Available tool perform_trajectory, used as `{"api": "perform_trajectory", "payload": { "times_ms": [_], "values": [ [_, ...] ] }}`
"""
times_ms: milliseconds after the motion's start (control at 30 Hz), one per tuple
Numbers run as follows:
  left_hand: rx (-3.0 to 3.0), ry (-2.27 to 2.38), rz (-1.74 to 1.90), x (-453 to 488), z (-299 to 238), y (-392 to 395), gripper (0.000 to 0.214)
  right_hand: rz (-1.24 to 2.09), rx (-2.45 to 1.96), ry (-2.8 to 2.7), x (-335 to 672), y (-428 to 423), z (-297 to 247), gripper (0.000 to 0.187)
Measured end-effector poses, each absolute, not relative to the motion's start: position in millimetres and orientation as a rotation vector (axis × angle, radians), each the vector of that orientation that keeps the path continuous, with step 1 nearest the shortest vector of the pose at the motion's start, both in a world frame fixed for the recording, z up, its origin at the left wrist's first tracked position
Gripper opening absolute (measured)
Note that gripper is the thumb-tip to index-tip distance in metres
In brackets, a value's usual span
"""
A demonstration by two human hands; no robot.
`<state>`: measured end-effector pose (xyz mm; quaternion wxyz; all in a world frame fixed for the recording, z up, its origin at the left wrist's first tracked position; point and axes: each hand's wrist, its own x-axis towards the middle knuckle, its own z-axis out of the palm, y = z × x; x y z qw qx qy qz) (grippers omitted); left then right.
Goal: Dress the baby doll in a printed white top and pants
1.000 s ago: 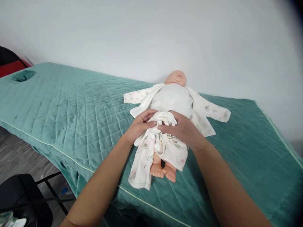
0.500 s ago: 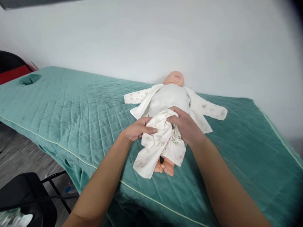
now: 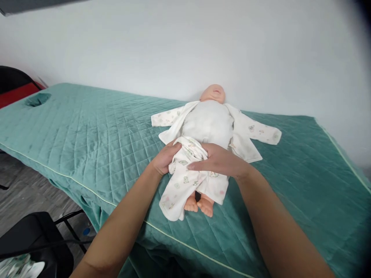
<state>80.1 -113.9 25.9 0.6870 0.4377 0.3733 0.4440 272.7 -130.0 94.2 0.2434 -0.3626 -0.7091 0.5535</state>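
A baby doll (image 3: 208,120) lies on its back, its head by the wall and its feet toward me. Its torso is white cloth, and a white printed jacket (image 3: 248,142) is spread open around it with the sleeves out. White printed baby trousers (image 3: 185,181) are bunched over its legs, and the bare feet (image 3: 205,204) show below the hems. My left hand (image 3: 165,159) is closed on the gathered waist at its left side. My right hand (image 3: 222,159) grips the middle of the trousers, its thumb lying across the front; its other fingers are partly hidden.
The doll rests on a padded table with a green quilted cover (image 3: 116,135), which has a face hole (image 3: 38,99) at the far left. A white wall (image 3: 145,46) runs behind. Black chairs (image 3: 34,235) stand at lower left and far left, the latter with something red.
My right hand has moved down and left from the waistband to the front of the trousers. The gathered cloth has shifted left with my left hand, baring more of the doll's belly.
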Motion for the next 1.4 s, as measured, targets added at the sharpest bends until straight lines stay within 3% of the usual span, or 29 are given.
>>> {"api": "perform_trajectory", "payload": {
  "times_ms": [200,300,400,767,1100,1400],
  "values": [
    [1.126,0.598,0.849,70,30,-115,0.075,1.503,-1.062,-1.448,273,-131,84,0.030],
    [1.114,0.620,0.717,67,34,-115,0.060,1.514,-1.092,-1.361,272,-130,84,0.029],
    [0.992,0.675,0.768,70,35,-117,0.053,1.529,-1.113,-1.371,270,-129,87,0.034],
    [0.866,0.690,0.938,74,34,-121,0.065,1.622,-0.930,-1.782,276,-132,94,0.046],
    [0.991,0.827,1.109,89,42,-163,0.046,1.739,-0.869,-1.527,278,-130,85,0.038],
    [0.902,0.932,1.199,101,73,-193,0.037,1.506,-0.864,-1.625,283,-137,86,0.026]
  ]
}}
